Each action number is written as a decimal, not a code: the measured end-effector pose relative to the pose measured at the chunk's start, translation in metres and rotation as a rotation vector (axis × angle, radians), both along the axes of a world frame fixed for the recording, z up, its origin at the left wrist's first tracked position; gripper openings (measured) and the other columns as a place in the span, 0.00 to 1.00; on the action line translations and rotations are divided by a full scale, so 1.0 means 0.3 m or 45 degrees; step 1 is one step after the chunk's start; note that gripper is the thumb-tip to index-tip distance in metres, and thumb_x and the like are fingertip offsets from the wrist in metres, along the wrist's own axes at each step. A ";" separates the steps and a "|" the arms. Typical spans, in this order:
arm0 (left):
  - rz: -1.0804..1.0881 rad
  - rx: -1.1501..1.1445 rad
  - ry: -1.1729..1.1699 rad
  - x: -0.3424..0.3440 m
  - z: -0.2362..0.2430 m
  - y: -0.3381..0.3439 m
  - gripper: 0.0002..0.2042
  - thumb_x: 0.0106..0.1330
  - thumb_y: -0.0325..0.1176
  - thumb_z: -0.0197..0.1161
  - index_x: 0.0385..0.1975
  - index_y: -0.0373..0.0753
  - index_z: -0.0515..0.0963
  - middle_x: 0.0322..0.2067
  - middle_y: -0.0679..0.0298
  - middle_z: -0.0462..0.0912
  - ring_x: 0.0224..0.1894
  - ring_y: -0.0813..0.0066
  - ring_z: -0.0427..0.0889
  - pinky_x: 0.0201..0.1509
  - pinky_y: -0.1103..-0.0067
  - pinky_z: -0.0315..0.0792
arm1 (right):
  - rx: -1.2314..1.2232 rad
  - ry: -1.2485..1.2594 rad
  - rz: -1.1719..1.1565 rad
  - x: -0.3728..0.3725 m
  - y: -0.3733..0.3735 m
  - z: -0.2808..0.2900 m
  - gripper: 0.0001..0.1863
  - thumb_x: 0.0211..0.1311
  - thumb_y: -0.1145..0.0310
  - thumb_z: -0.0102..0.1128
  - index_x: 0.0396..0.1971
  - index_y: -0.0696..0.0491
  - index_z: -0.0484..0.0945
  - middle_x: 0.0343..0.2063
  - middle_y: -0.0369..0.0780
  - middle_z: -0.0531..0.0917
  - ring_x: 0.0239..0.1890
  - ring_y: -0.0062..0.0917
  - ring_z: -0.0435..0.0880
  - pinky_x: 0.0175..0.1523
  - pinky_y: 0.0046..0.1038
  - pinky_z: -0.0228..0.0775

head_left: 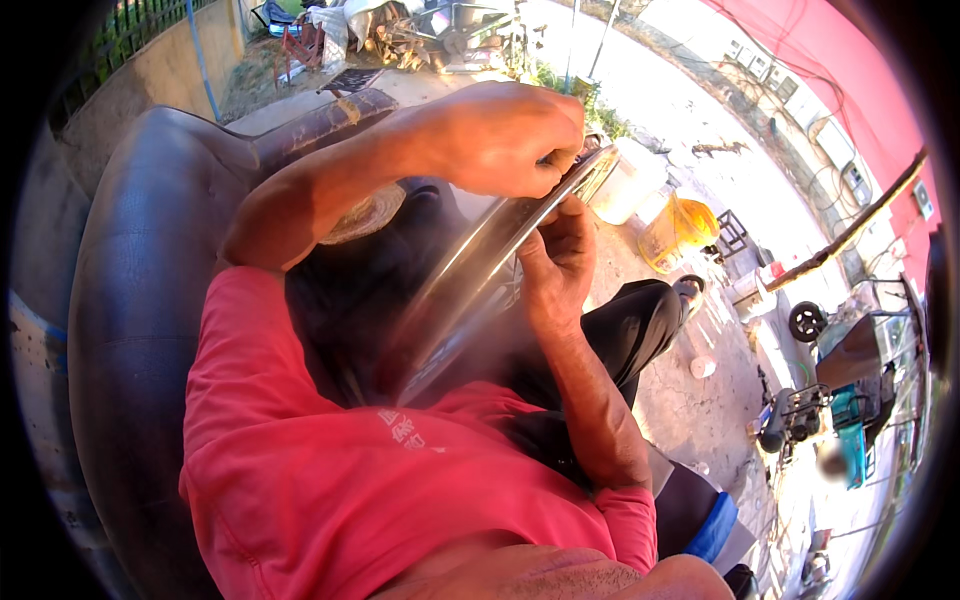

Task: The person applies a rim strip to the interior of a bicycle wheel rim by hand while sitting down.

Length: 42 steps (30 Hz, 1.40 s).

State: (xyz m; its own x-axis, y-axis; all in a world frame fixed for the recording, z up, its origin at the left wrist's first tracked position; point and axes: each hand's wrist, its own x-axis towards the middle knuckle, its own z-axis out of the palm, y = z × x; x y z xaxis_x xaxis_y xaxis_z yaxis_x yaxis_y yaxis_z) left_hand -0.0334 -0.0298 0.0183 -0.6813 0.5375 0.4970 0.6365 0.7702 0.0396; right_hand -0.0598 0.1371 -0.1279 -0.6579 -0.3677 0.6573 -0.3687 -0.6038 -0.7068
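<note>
A shiny metal wheel rim tilts across my lap, seen almost edge-on and partly smeared by motion. At its upper end my left hand is closed into a fist, arm bent over from the left. Whatever those fingers grip is hidden. Lower on the rim's right side, my right hand has its thumb and fingers drawn together against the metal edge. Anything small between them cannot be made out. My legs in dark trousers lie beyond the rim.
I sit against a dark padded seat. Ahead on the ground are a white bucket and a yellow bucket. A wooden pole slants at right, above a parked vehicle. Clutter is piled at the back.
</note>
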 end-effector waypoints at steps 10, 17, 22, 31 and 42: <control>-0.313 0.394 0.056 -0.052 0.004 0.126 0.07 0.62 0.27 0.67 0.38 0.36 0.80 0.41 0.58 0.83 0.44 0.59 0.83 0.52 0.68 0.77 | -0.128 -0.106 -0.114 -0.011 -0.011 0.013 0.11 0.75 0.80 0.56 0.54 0.60 0.78 0.49 0.38 0.84 0.52 0.21 0.81 0.60 0.25 0.71; -0.384 0.464 -0.281 -0.268 -0.048 0.205 0.02 0.65 0.22 0.63 0.35 0.30 0.78 0.38 0.61 0.81 0.40 0.75 0.79 0.45 0.77 0.74 | -0.027 -0.242 -0.107 -0.065 -0.005 -0.028 0.04 0.75 0.74 0.60 0.42 0.58 0.81 0.29 0.31 0.79 0.32 0.13 0.75 0.38 0.22 0.71; -0.342 0.474 -0.266 -0.270 -0.069 0.188 0.03 0.65 0.18 0.60 0.34 0.32 0.75 0.40 0.66 0.79 0.40 0.80 0.74 0.47 0.81 0.70 | -0.206 -0.150 0.087 -0.087 -0.050 -0.037 0.03 0.73 0.77 0.64 0.39 0.56 0.78 0.33 0.29 0.80 0.36 0.11 0.77 0.42 0.21 0.74; -0.310 0.446 -0.265 -0.241 -0.061 0.181 0.03 0.65 0.17 0.59 0.35 0.33 0.76 0.44 0.64 0.81 0.45 0.78 0.77 0.52 0.81 0.71 | -0.159 -0.082 0.026 -0.069 -0.054 -0.032 0.07 0.78 0.70 0.61 0.41 0.59 0.81 0.34 0.32 0.83 0.38 0.14 0.78 0.44 0.24 0.74; -0.276 0.357 -0.201 -0.238 -0.055 0.195 0.05 0.64 0.16 0.60 0.34 0.33 0.76 0.42 0.62 0.81 0.45 0.75 0.78 0.51 0.79 0.72 | -0.128 -0.120 -0.031 -0.063 -0.047 -0.024 0.05 0.74 0.73 0.63 0.39 0.58 0.80 0.29 0.32 0.83 0.36 0.14 0.79 0.41 0.24 0.73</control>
